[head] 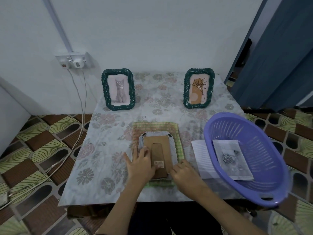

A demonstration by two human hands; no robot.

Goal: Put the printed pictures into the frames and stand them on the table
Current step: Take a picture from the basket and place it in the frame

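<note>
Head view: face-down grey frame point(158, 154) on a green checked cloth point(172, 128) at the table's point(101, 167) near middle, long axis near to far, brown backing with easel leg up (barcode sticker at the near end). Left hand point(141, 165) flat, fingers spread on the backing's left side; right hand point(184, 172) fingertips at the near right corner, gripping nothing. Far: two green frames standing upright, cat picture point(118, 89) left, plant picture point(198, 89) right; rose print point(232, 160) lying in the purple basket point(264, 126), right.

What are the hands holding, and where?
Nothing is lifted: left hand and right hand press on the cardboard back of the face-down frame, near its bottom edge.
</note>
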